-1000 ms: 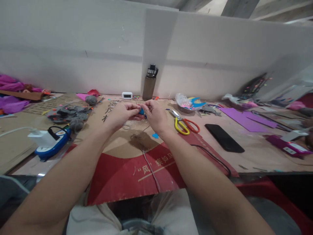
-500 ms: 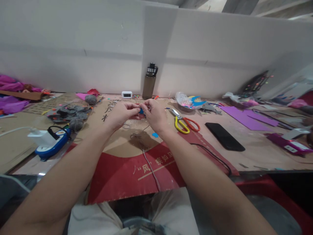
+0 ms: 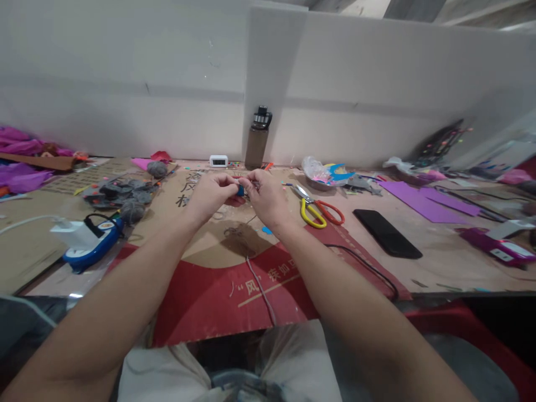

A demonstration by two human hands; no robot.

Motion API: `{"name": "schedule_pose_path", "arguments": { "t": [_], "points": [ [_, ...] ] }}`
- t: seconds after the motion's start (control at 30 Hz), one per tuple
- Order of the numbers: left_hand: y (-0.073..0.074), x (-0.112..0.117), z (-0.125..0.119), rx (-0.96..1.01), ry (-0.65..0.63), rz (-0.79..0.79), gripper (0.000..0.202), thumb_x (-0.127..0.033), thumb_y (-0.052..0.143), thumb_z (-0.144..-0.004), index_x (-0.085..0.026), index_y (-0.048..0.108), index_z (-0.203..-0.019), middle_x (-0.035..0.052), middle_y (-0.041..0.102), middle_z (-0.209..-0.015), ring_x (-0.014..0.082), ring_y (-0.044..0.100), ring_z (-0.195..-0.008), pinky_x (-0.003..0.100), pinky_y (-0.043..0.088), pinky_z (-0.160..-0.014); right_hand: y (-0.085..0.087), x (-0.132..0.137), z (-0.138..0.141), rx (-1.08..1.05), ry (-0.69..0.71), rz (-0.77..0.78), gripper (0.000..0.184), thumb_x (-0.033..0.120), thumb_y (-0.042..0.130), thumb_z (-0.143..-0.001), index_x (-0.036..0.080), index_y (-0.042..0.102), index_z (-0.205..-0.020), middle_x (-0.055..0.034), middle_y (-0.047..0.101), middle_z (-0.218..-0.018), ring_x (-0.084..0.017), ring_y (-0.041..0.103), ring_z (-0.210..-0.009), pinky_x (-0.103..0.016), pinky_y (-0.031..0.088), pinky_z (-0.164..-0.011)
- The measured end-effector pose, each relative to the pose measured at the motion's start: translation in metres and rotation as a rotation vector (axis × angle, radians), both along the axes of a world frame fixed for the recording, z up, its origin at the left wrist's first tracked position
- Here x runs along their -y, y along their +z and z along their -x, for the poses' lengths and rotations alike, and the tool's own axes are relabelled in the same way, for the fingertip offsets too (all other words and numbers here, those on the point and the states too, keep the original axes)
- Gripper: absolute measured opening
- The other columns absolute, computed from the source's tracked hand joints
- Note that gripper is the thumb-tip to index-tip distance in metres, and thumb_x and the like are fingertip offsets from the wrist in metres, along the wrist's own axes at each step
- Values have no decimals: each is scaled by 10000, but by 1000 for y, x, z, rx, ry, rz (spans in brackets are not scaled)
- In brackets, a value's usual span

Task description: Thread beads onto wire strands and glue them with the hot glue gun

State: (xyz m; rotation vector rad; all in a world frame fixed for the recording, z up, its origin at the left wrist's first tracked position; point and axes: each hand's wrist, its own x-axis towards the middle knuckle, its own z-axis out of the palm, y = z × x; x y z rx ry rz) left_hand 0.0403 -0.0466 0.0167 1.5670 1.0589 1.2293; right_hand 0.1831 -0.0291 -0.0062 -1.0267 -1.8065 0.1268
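Note:
Both hands meet over the cardboard [image 3: 209, 245], fingertips nearly touching. My left hand [image 3: 213, 194] is closed in a pinch on a small blue piece [image 3: 240, 190], whose shape is mostly hidden by the fingers. My right hand [image 3: 267, 196] is pinched close beside it. A thin grey yarn [image 3: 263, 290] runs up from the cardboard's front edge, lies in loose loops below the hands and rises toward my right fingers; its end is hidden there. A small bright blue cutout [image 3: 266, 230] rests on the cardboard under my right wrist.
Right of my hands lie scissors [image 3: 312, 206] with yellow and red handles, and a black phone [image 3: 386, 233]. A bottle [image 3: 257, 144] and a small white clock [image 3: 218, 161] stand at the back. At left are grey yarn balls [image 3: 132, 211] and a blue power strip [image 3: 94, 245].
The blue piece shows a little more clearly at my left fingertips, and my fingers have shifted slightly around it. The whole view has moved slightly.

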Motion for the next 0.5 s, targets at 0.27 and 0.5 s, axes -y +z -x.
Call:
{"name": "schedule_pose_path", "arguments": {
  "t": [0.27, 0.5],
  "points": [
    [-5, -3, -1, 117, 75, -34, 135, -222, 635, -692, -133, 564, -620, 30, 633, -601, 122, 619, -525, 280, 553, -586, -2, 9, 4, -1, -50, -13, 248, 391, 453, -892, 208, 488, -729, -22, 562, -731, -144, 490, -691, -286, 333, -638],
    [-6, -2, -3, 136, 93, -84, 111, -214, 629, -701, -139, 573, -641, 26, 635, -615, 125, 626, -536, 279, 558, -578, -3, 10, 6, -60, -48, 16, 237, 376, 477, -879, 216, 476, -705, -13, 554, -697, -143, 486, -669, -288, 338, -631]
  ]
}}
